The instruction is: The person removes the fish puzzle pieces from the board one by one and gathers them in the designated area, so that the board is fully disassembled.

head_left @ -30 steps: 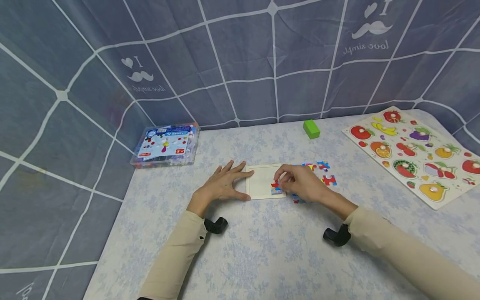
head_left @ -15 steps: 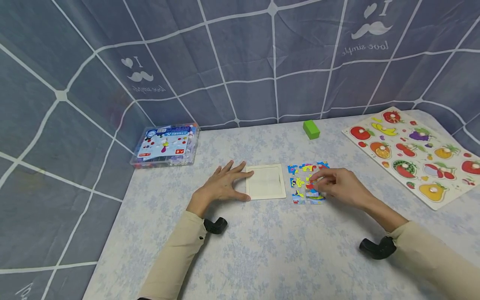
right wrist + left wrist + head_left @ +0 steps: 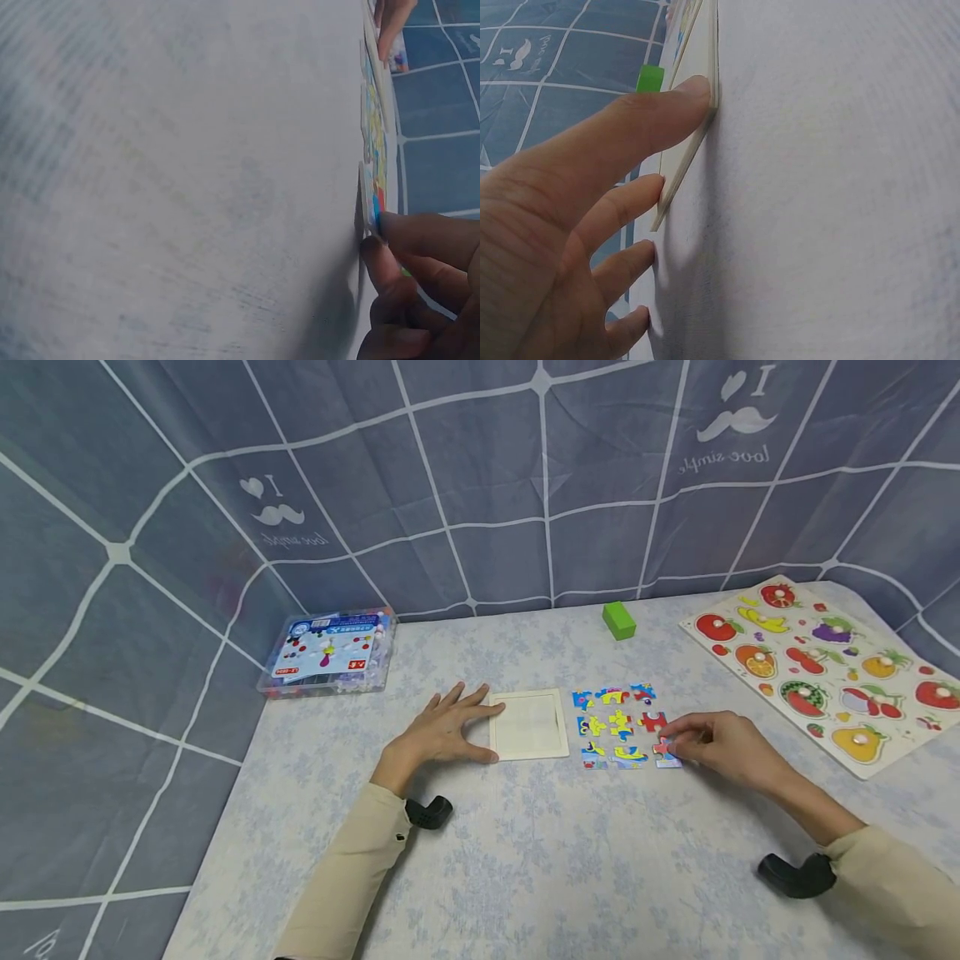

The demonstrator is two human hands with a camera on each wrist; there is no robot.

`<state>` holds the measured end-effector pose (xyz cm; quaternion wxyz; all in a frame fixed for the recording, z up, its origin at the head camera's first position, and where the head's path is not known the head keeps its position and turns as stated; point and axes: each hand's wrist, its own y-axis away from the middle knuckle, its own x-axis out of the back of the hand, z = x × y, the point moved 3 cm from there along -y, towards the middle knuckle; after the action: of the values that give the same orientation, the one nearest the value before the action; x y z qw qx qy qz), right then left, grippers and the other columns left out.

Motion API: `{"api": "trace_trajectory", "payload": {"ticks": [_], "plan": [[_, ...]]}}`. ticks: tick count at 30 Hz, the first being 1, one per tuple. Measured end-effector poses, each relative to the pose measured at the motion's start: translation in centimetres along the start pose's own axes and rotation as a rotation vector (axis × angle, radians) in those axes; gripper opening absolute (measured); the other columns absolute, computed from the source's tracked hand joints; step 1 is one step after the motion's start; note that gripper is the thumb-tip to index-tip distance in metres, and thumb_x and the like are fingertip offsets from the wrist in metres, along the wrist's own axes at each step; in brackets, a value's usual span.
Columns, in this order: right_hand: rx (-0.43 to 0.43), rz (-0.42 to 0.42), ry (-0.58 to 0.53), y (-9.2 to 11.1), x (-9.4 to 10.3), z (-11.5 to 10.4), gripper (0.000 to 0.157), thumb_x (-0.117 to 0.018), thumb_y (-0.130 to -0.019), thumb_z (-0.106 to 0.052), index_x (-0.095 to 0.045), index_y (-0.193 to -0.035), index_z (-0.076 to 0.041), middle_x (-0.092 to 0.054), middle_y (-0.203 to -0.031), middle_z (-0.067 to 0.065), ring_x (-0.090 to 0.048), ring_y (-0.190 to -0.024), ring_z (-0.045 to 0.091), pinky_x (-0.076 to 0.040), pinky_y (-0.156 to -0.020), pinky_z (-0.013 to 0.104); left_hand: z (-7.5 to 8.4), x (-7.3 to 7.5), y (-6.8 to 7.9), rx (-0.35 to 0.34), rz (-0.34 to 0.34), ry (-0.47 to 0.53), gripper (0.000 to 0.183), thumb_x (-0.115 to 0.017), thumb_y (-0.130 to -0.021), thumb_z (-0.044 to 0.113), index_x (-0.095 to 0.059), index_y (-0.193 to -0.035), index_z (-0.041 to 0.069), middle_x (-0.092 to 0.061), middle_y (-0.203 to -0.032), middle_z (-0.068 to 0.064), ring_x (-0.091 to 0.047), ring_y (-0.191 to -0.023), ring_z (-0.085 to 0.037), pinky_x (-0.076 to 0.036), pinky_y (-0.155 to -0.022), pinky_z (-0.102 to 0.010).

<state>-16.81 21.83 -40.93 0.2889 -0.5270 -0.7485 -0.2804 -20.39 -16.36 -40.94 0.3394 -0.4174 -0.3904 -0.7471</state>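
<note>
My left hand [image 3: 442,731] lies spread at the left side of a shallow, pale wooden puzzle tray [image 3: 529,728]; thumb and index finger touch its rim. In the left wrist view the thumb [image 3: 656,120] presses the tray's corner. Right of the tray, colourful jigsaw pieces [image 3: 621,724] lie in three spaced rows. At the lower right of this group, my right hand [image 3: 727,747] pinches a red and blue jigsaw piece [image 3: 663,758] by its right edge. The right wrist view shows thumb and finger at the edge of that piece [image 3: 375,204], low over the cloth.
A green block [image 3: 618,621] stands behind the pieces. To the right lies a fruit peg puzzle board [image 3: 821,668]. A clear plastic box [image 3: 327,652] with a printed label sits at the back left. Behind the table hangs a blue checked curtain [image 3: 495,485].
My right hand has carried the piece from over the tray rightward, across the other pieces, to the lower right of the group. The left hand has stayed at the tray's rim.
</note>
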Motion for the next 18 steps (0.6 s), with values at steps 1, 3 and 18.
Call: {"api": "trace_trajectory", "payload": {"ticks": [1,3,18], "plan": [[-0.002,0.009,0.007,-0.04,-0.04,-0.05,0.021,-0.072,-0.088,-0.013,-0.073,-0.108,-0.004,-0.065,-0.083,0.000,-0.053,-0.068,0.015,-0.045,-0.053,0.024,0.01,-0.02,-0.03,-0.001,0.001,-0.001,0.085,-0.073,-0.079,0.059,-0.039,-0.152,0.032,-0.010,-0.164,0.003,0.004,-0.150,-0.028,0.002,-0.119,-0.054],[-0.005,0.026,0.026,-0.12,-0.10,-0.16,0.019,-0.073,-0.087,-0.012,-0.074,-0.104,-0.004,-0.063,-0.081,0.000,-0.052,-0.068,0.016,-0.044,-0.052,0.024,0.02,-0.05,-0.08,-0.002,0.001,0.000,0.084,-0.073,-0.079,0.059,-0.039,-0.152,0.032,-0.010,-0.164,0.003,0.004,-0.150,-0.028,0.001,-0.119,-0.054],[-0.029,0.057,0.073,-0.46,0.38,-0.23,0.013,-0.070,-0.087,-0.012,-0.073,-0.098,-0.005,-0.062,-0.077,-0.001,-0.052,-0.067,0.017,-0.041,-0.053,0.025,0.24,-0.04,-0.15,-0.036,0.027,-0.031,0.084,-0.072,-0.081,0.059,-0.038,-0.153,0.030,-0.013,-0.164,-0.001,0.000,-0.150,-0.033,-0.003,-0.118,-0.058]]}}
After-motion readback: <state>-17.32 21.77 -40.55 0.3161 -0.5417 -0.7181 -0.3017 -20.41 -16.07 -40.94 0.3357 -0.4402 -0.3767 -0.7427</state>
